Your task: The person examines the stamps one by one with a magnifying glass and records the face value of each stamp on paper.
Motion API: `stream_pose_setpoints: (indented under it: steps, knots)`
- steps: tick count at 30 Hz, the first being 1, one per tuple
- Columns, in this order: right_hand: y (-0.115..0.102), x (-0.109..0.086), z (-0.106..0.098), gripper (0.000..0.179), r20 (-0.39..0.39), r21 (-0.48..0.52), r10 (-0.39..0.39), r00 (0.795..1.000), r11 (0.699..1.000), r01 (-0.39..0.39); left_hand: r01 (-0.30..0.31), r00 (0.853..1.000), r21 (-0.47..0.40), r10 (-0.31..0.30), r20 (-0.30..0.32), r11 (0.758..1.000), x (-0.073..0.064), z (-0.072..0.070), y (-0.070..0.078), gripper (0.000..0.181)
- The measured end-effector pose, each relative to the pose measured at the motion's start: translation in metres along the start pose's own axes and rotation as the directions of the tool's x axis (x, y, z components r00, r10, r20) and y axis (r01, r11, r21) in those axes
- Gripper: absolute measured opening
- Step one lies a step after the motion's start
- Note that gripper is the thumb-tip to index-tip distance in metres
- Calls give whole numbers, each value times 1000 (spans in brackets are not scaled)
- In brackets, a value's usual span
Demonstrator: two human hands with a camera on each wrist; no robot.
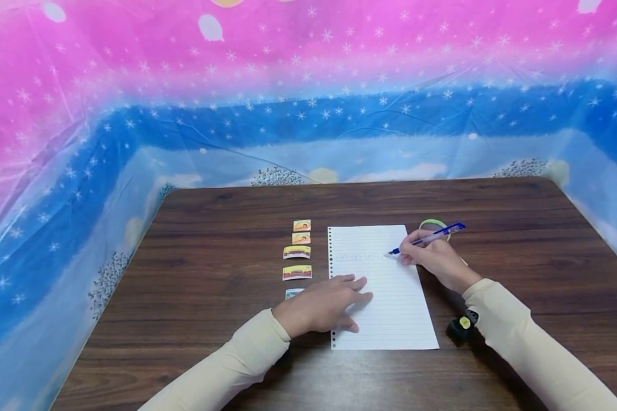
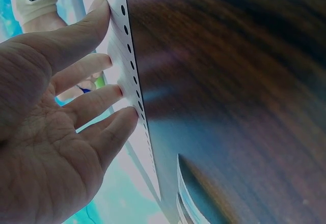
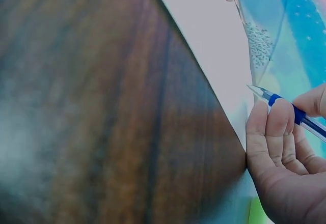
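Observation:
A lined sheet of paper (image 1: 391, 319) with punched holes down its left edge lies on the table, a row of faint handwriting across its upper part. My left hand (image 1: 326, 302) rests on the sheet's left side, fingers spread; the left wrist view shows the fingertips (image 2: 114, 90) near the holes. Between thumb and fingers my right hand (image 1: 437, 257) pinches a blue pen (image 1: 449, 229), its tip at the end of the handwriting. The right wrist view shows the pen (image 3: 300, 117) slanting over the page, the other fingers curled beneath it.
Left of the sheet, several small picture cards (image 1: 297, 273) stand in a column, the nearest partly hidden by my left hand. Behind my right hand shows a green curved rim (image 1: 432, 221). A black device (image 1: 461, 326) with a yellow spot sits at my right sleeve.

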State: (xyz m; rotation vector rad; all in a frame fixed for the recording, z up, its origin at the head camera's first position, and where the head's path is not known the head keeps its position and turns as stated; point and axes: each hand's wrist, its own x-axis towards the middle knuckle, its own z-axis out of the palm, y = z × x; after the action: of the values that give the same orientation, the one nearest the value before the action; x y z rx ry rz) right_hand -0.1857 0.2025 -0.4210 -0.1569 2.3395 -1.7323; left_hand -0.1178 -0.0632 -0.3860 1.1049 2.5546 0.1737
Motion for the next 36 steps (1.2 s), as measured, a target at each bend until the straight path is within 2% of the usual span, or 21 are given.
stream_pose_setpoints:
  steps: [10,21,29,36]
  knots:
    - [1,1,-1,18,26,23,-15,1000,1000,14,-11,1000,4,11,-4,1000,0,1,0,65]
    - [0,3,2,16,-33,98,44,998,994,-41,-16,1000,7,16,-7,1000,0,1,0,65]
    - [-1,1,4,18,-44,114,53,998,992,-48,2,1000,-10,-2,6,1000,-1,1,1,66]
    - [-1,1,6,19,-52,114,52,997,992,-46,-8,1000,0,8,1,1000,-1,-1,0,66]
